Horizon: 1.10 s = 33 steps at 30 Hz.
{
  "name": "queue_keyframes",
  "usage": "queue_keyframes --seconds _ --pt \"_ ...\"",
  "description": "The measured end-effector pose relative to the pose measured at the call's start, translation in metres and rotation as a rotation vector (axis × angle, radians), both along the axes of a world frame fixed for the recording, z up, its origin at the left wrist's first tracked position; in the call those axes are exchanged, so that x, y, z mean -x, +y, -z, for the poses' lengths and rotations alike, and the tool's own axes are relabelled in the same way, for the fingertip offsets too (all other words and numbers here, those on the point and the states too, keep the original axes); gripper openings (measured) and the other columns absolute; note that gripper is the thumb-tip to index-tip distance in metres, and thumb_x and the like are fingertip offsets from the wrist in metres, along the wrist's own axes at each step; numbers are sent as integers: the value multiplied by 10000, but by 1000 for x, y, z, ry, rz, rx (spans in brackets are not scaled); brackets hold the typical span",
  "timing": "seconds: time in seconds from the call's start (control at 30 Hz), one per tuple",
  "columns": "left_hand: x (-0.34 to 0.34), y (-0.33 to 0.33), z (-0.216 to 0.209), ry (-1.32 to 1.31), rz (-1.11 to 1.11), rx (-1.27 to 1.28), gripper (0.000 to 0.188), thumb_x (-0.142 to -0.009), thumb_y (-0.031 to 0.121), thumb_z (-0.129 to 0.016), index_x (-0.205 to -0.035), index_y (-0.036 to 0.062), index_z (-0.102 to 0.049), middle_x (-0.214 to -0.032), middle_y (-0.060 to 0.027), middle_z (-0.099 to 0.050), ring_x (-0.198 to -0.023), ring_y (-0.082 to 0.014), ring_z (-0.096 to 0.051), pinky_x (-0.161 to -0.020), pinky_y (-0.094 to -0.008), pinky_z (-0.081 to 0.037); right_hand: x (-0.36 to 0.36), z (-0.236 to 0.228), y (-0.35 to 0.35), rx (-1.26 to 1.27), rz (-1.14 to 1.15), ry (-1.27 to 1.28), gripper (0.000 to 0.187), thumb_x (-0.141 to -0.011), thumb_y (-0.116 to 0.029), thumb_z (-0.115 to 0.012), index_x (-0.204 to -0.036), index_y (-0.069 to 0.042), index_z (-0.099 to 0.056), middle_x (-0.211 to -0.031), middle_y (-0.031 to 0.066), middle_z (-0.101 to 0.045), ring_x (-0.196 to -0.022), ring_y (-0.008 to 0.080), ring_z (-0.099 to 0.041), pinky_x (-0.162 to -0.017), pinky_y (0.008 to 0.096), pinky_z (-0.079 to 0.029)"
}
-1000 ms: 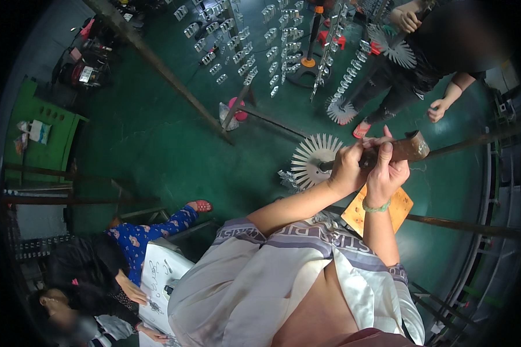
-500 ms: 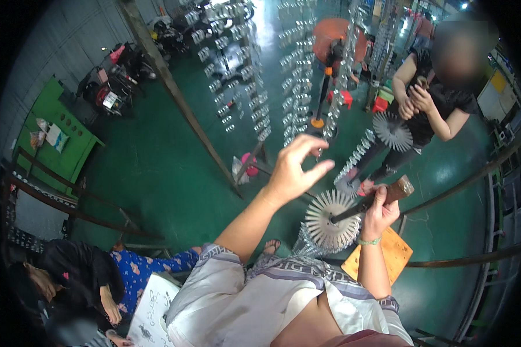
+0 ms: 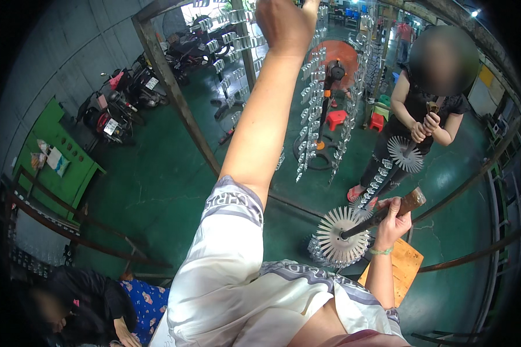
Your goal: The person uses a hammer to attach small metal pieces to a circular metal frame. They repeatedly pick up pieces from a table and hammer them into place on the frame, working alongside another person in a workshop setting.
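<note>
four o'clock, your right hand (image 3: 392, 226) clamps its fingers round the dark rod (image 3: 364, 226); twelve o'clock, your left hand (image 3: 286, 28), fingers i can't tell

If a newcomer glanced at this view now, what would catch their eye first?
Probably the slotted metal disc, right of centre, on the dark rod that the right hand grips. Next, the left hand, at the top edge, in front of hanging shiny metal pieces. Behind those, an orange fan stands out.
</note>
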State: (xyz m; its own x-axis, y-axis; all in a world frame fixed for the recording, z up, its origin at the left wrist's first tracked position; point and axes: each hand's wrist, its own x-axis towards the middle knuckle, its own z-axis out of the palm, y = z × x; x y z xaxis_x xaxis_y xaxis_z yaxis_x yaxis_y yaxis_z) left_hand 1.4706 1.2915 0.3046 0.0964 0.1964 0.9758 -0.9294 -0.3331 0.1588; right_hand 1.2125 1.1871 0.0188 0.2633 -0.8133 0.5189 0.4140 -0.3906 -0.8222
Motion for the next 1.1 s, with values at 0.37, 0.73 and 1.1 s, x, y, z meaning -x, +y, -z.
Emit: queue_keyframes --seconds 0.37,0.73,1.1 --pt "-25 -18 -18 81 51 88 168 -797 143 -618 -865 -11 -609 -749 -235 -618 -722 -394 -597 -633 -445 -439 0 -4 12 -7 29 4 222 -916 -186 -542 -807 6 -516 -677 67 -570 -614 127 -553 -563 256 -460" --pt "-44 -27 -33 180 701 135 142 -784 51 -625 -908 -17 -620 -821 -93 -650 -734 -148 -581 -672 -308 -454 1 -12 12 -8 13 -9 229 -918 -184 -538 -798 10 -518 -660 62 -568 -597 126 -548 -553 257 -455" --pt "-36 22 58 551 1544 -128 91 -854 65 -580 -944 57 -586 -833 -30 -607 -727 -108 -554 -655 -239 -420 -1 -18 11 5 -19 12 221 -924 -149 -518 -796 32 -519 -663 87 -590 -587 135 -560 -561 259 -457"
